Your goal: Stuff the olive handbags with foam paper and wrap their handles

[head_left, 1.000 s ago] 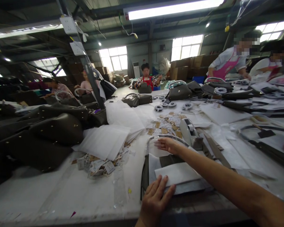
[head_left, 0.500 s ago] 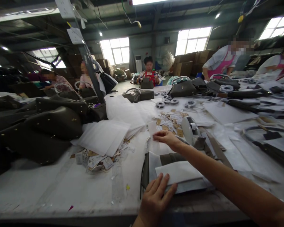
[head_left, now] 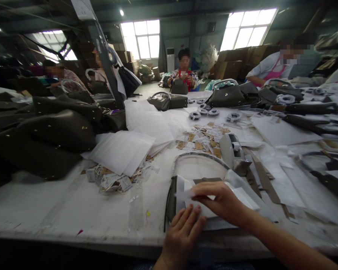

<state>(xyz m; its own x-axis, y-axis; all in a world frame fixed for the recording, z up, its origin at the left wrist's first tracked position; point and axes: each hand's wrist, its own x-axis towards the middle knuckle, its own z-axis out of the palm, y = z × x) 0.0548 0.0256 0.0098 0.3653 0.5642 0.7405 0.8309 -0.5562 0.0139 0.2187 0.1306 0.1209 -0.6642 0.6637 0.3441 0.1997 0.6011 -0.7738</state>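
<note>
A dark olive handbag [head_left: 172, 200] lies flat at the near edge of the white table [head_left: 59, 210], wrapped in white tissue paper [head_left: 242, 195]. Its paper-wrapped handle [head_left: 198, 156] arches away from me. My left hand [head_left: 183, 234] rests flat on the paper at the bag's near end, fingers stretched out. My right hand [head_left: 221, 202] reaches across just above it and pinches a small white strip [head_left: 184, 193] against the paper.
A stack of white tissue sheets [head_left: 121, 152] and scattered paper tags [head_left: 205, 140] lie ahead. A tape dispenser [head_left: 232, 150] stands right of the handle. Dark bags [head_left: 53, 138] are piled on the left. Several other people work at the far side.
My right hand lifted a white strip from beyond the handle and brought it back to the bag's near end, beside my left hand. The camera tilted down.
</note>
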